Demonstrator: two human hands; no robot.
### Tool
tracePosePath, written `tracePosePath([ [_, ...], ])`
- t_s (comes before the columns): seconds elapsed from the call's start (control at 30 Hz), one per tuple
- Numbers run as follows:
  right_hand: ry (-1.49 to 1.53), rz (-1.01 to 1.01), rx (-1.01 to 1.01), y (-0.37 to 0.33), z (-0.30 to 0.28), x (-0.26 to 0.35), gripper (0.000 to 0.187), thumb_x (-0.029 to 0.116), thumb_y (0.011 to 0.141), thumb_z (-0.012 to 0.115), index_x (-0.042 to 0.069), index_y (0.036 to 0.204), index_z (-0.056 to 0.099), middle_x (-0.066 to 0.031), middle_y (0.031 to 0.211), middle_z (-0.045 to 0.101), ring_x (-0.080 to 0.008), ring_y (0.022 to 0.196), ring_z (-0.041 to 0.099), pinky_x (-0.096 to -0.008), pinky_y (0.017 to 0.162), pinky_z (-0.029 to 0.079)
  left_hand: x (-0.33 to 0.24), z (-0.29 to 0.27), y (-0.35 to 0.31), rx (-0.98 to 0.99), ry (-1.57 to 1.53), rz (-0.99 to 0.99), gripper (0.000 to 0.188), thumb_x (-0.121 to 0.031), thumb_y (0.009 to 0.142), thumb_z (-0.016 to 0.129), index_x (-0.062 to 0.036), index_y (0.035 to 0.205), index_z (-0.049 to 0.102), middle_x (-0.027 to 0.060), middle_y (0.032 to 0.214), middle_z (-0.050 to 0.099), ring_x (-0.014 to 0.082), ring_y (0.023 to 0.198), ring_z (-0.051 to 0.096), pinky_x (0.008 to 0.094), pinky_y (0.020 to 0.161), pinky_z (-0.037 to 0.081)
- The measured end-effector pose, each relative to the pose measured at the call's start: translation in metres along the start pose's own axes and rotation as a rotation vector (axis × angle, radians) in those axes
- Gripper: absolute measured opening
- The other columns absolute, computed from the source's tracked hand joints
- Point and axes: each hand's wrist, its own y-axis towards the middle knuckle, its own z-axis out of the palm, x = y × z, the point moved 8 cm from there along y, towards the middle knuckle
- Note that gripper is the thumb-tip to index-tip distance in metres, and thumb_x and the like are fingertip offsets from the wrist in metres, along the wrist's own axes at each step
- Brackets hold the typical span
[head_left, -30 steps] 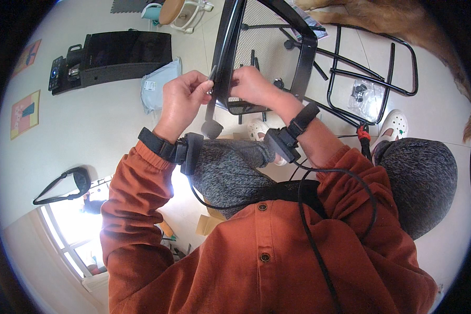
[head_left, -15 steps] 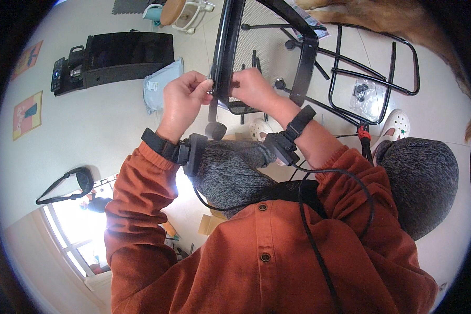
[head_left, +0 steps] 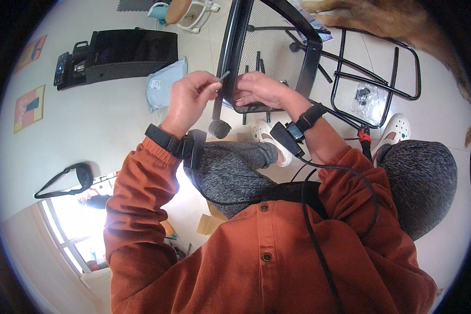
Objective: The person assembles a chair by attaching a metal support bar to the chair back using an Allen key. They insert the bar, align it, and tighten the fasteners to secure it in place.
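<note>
My left hand [head_left: 189, 100] is closed in a pinch on a slim grey metal rod [head_left: 224, 76], which looks like a bolt. The rod points up and right, close to the left side bar of a black frame with a mesh panel [head_left: 279, 48]. Across that bar, my right hand [head_left: 262, 90] has its fingers loosely stretched in front of the mesh, and nothing shows in them. I cannot tell whether they touch the frame. A black caster [head_left: 219, 129] sits below my left hand.
Black bent tubing [head_left: 417, 73] lies on the floor at right, with a clear bag of small black parts [head_left: 369, 99] beside it. At left are a grey plastic parcel [head_left: 165, 86] and a black box-shaped appliance [head_left: 131, 54]. A brown furry animal [head_left: 392, 21] lies far right.
My left hand has drawn slightly away from the bar, and the grey rod now shows in its pinch. My right hand has shifted right, its fingers loosened. The view has moved slightly.
</note>
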Motion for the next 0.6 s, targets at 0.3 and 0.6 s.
tracePosePath([
  [0.3, 0.272, 0.103, -0.107, 0.013, 0.005, -0.02, 0.01, 0.01, 0.088, 0.048, 0.002, 0.089, 0.055, -0.002, 0.076, 0.051, -0.0085, 0.062, 0.046, -0.0179, 0.052, 0.041, -0.029, 0.0, -0.003, 0.032, 0.289, 0.243, 0.01, -0.008, 0.078, 0.064, -0.0034, 0.087, 0.064, 0.0115, 0.076, 0.059, 0.0272, 0.065, 0.06, 0.0318, 0.058, 0.047],
  [0.6, 0.424, 0.202, 0.037, 0.014, 0.013, -0.034, 0.017, 0.021, 0.091, 0.046, 0.008, 0.083, 0.052, 0.0005, 0.066, 0.046, -0.0047, 0.046, 0.032, -0.0177, 0.036, 0.023, -0.024, -0.003, -0.008, -0.089, 0.329, 0.163, 0.01, -0.013, 0.077, 0.068, -0.0048, 0.083, 0.066, 0.0086, 0.075, 0.061, 0.0214, 0.066, 0.061, 0.0306, 0.056, 0.048],
])
